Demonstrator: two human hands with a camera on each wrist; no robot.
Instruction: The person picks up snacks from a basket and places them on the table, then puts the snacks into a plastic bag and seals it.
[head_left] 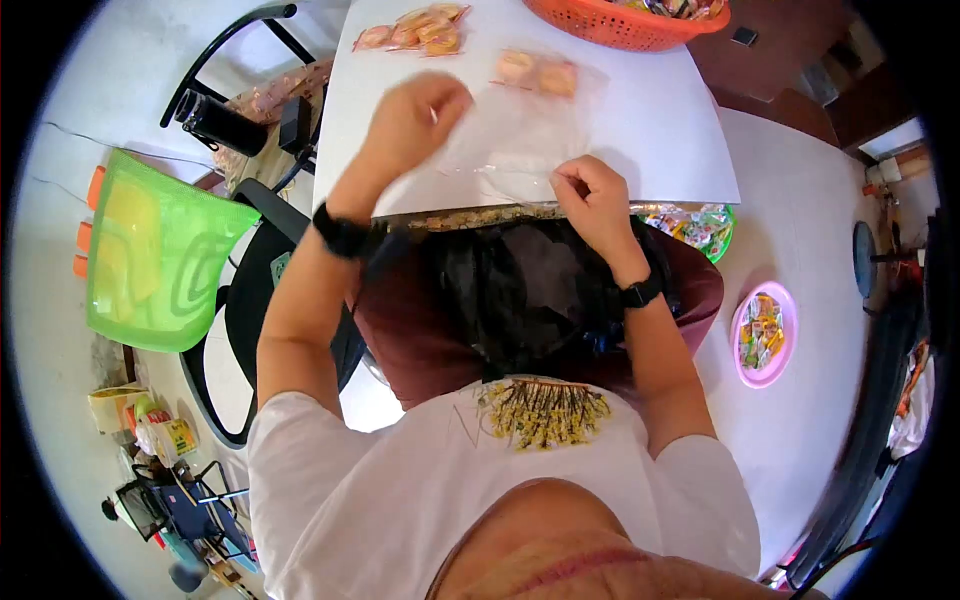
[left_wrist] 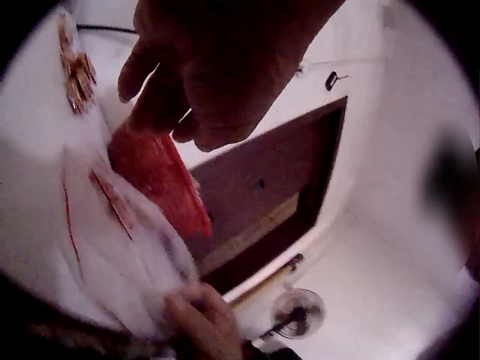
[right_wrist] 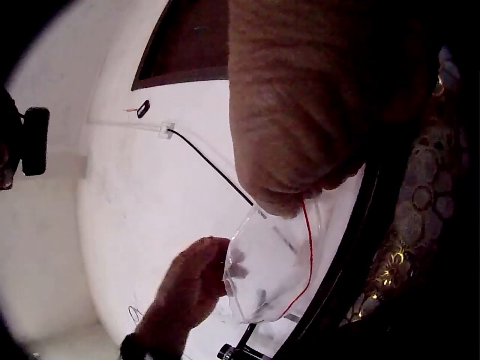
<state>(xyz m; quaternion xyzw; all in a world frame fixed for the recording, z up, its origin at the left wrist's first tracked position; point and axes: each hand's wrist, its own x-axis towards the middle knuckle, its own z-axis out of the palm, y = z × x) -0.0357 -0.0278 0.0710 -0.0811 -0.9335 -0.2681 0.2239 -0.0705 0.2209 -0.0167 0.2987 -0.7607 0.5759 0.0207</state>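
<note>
Clear bag (right_wrist: pixel 270 262) in the right hand (head_left: pixel 598 205), fingers (head_left: pixel 570 178) in a pinch, left hand (head_left: pixel 415 125) nearby, its fingers' hold unclear

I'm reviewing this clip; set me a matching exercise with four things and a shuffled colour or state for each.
Things:
1. Basket
2. Bag
3. Bottle
4. Bowl

Colours or states:
A. Black
B. Pink
C. Orange
D. Clear, pinched by the right hand

Right pairs: 1-C, 2-D, 3-A, 4-B.
</note>
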